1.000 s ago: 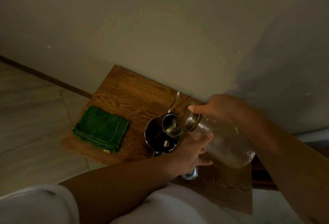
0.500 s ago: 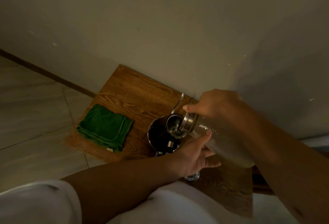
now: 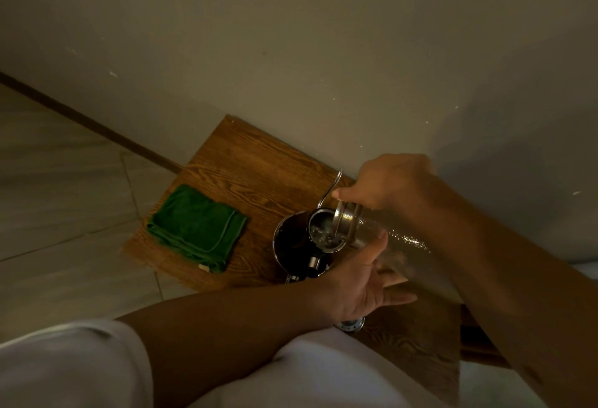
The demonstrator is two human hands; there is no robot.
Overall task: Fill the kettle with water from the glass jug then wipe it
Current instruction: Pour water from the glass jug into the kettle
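Pouring step in hand, judging by jug tilt and glinting water at kettle mouth; wipe not yet begun.

Tabletop (image 3: 246,161), dark wood grain, set against wall. Kettle (image 3: 301,242) as landmark: dark metal body near tabletop's middle, thin curved spout rising behind, open mouth on top w/ ripples inside.

Green cloth (image 3: 197,229) folded flat, well left of kettle, apart from everything.

Glass jug (image 3: 388,239) tipped almost level, just right of kettle, metal-banded neck over kettle mouth, rim touching or nearly so; can't tell which. Little water visible in jug body, too dim to be sure.

Right hand (image 3: 391,181) above & right of kettle, grip wrapped on jug neck from top. Left hand (image 3: 362,281) in front-right of kettle, grip spread loose, thumb up against jug's underside, fingers splayed, propping rather than clasping.

Small round metal piece (image 3: 352,323) near tabletop's front edge, below left hand; maybe a lid, partly hidden.

Next, probably: level jug once flow stops, set it down clear of kettle, then fetch cloth w/ freed hand. Calls for slow tilt-back to avoid drips.
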